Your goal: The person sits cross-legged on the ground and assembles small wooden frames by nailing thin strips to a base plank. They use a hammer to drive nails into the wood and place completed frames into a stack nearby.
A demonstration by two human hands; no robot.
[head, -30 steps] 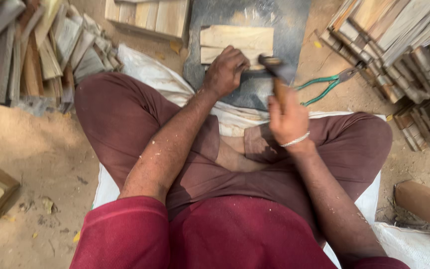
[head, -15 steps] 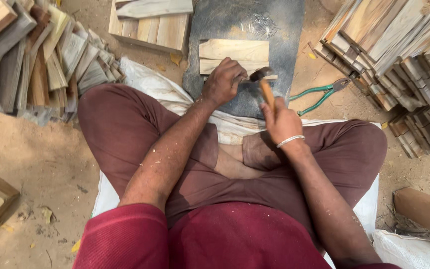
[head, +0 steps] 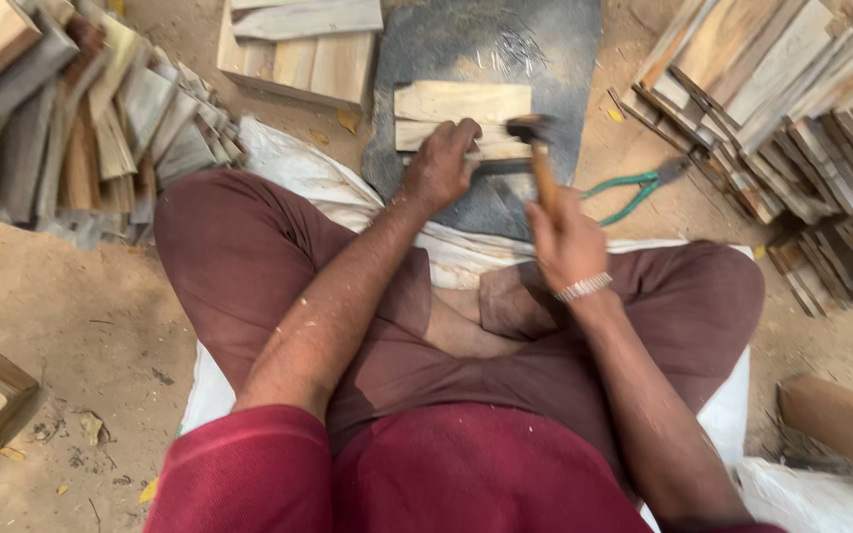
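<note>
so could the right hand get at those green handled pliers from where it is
Probably yes, but not at once: the right hand is shut on the hammer. The pliers lie on the ground just to its right, with nothing between them.

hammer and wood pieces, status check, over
Right hand gripping hammer. Left hand pressing wood pieces on dark slab. Green pliers alongside, clear.
</note>
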